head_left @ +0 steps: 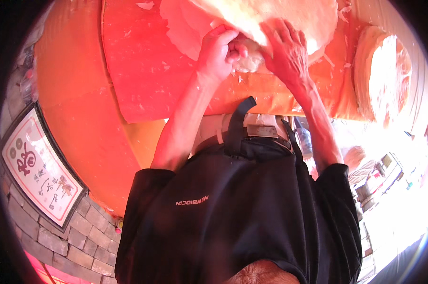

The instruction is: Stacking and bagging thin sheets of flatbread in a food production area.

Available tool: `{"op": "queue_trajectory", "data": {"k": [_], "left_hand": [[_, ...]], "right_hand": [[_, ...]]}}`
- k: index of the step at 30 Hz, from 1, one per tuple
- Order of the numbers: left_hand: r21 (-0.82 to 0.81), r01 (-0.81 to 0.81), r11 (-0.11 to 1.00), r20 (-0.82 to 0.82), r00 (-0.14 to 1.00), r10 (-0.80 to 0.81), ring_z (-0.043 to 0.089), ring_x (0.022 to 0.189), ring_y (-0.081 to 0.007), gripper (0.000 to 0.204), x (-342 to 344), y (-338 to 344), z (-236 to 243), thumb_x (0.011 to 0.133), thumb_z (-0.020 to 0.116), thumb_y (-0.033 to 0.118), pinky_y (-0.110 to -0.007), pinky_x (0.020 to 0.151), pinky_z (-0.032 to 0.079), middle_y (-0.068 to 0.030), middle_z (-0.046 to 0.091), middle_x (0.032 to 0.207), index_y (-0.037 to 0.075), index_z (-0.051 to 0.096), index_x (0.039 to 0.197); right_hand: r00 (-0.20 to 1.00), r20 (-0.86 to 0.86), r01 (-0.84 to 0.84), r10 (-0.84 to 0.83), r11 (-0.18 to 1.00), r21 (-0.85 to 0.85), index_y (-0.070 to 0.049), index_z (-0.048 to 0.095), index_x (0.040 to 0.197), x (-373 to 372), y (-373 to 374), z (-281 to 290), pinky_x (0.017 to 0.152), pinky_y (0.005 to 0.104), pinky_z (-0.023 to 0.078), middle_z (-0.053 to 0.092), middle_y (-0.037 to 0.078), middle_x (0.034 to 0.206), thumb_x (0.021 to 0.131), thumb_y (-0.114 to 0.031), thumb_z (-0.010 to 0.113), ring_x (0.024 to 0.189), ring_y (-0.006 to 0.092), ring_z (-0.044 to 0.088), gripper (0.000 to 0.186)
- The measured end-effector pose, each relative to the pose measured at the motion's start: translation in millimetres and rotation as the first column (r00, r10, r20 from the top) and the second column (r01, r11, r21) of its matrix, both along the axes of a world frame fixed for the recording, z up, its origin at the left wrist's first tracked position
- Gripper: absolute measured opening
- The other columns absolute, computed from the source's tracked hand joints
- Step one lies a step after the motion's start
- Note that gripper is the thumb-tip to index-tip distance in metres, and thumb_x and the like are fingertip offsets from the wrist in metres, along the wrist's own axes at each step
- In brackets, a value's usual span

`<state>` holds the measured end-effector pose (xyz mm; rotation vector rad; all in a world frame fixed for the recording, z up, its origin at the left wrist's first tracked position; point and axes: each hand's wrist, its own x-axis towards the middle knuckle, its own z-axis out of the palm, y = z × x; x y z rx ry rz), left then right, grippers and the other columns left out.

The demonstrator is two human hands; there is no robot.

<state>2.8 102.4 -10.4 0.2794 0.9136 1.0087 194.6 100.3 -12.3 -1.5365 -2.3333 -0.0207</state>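
Note:
Thin, pale round sheets [318,19] lie piled at the top of the view, brightly lit, with ragged edges. What they are made of I cannot tell. My left hand [218,52] is closed at the near edge of the pile, its fingers curled in and its thumb up; anything pinched inside is hidden. Just to its right, my right hand [286,49] rests palm down on the sheets, fingers stretched out and slightly apart. Between the hands a crumpled pale piece [248,62] sits at the pile's edge.
A red-orange cloth [148,90] covers the table, strewn with small pale flakes. To the right stands another thick round stack [365,75] of pale layers. A framed panel [39,165] leans by a brick surface [77,239] at the left. The lower right is washed out by glare.

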Motion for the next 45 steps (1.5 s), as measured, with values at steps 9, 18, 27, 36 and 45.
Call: {"op": "queue_trajectory", "data": {"k": [9, 18, 27, 36, 45], "left_hand": [[-0.127, 0.094, 0.987, -0.278, 0.952, -0.127, 0.067, 0.072, -0.0168, 0.021, -16.2, -34.5, 0.3, 0.097, 0.054, 0.017, -0.023, 0.052, 0.044, -0.0134, 0.07, 0.1, 0.002, 0.058, 0.112], [-0.127, -0.01, 0.992, -0.322, 0.946, -0.032, 0.071, 0.086, -0.0211, 0.025, -19.3, -51.5, -15.2, 0.096, 0.058, 0.015, -0.024, 0.062, 0.053, -0.0117, 0.07, 0.101, 0.002, 0.058, 0.118], [-0.13, -0.164, 0.978, -0.27, 0.955, 0.125, 0.072, 0.083, -0.0221, 0.021, -18.4, -51.4, -21.1, 0.093, 0.064, 0.014, -0.026, 0.065, 0.056, -0.0112, 0.071, 0.101, 0.004, 0.061, 0.111], [-0.122, -0.251, 0.96, -0.188, 0.956, 0.226, 0.07, 0.073, -0.0196, 0.012, -24.1, -42.8, -31.6, 0.09, 0.067, 0.011, -0.026, 0.053, 0.051, -0.0103, 0.07, 0.089, 0.006, 0.06, 0.097], [0.012, -0.067, 0.998, -0.188, 0.98, 0.068, 0.069, 0.078, -0.0213, 0.016, -19.9, -23.7, -22.7, 0.092, 0.061, 0.012, -0.029, 0.063, 0.057, -0.0118, 0.069, 0.096, 0.001, 0.058, 0.103]], "right_hand": [[0.98, 0.174, 0.185, -0.1, 0.786, -0.59, -0.011, 0.069, 0.112, 39.7, 64.1, 15.9, 0.076, 0.0385, 0.054, 0.07, 0.011, 0.092, 0.075, -0.006, 0.065, 0.086, 0.0315, 0.068, 0.037], [0.95, 0.3, 0.056, 0.088, 0.896, -0.44, -0.017, 0.069, 0.114, 13.1, 39.9, 32.3, 0.072, 0.0438, 0.055, 0.071, 0.014, 0.089, 0.075, -0.003, 0.056, 0.082, 0.0321, 0.069, 0.043], [0.991, -0.13, 0.012, -0.023, 0.997, -0.082, -0.009, 0.064, 0.097, 27.1, 18.2, 11.4, 0.068, 0.0458, 0.054, 0.069, 0.013, 0.086, 0.072, -0.005, 0.06, 0.078, 0.0356, 0.067, 0.026], [0.996, -0.055, -0.071, 0.063, 0.987, -0.147, -0.008, 0.058, 0.082, -7.3, 24.9, 19.3, 0.055, 0.0473, 0.05, 0.065, 0.014, 0.073, 0.071, -0.007, 0.057, 0.067, 0.0354, 0.065, 0.011], [0.982, -0.174, -0.105, 0.074, 0.979, -0.174, -0.006, 0.06, 0.081, -23.1, 19.5, 14.9, 0.062, 0.0467, 0.052, 0.066, 0.015, 0.075, 0.073, -0.011, 0.064, 0.074, 0.0367, 0.066, 0.01]]}}
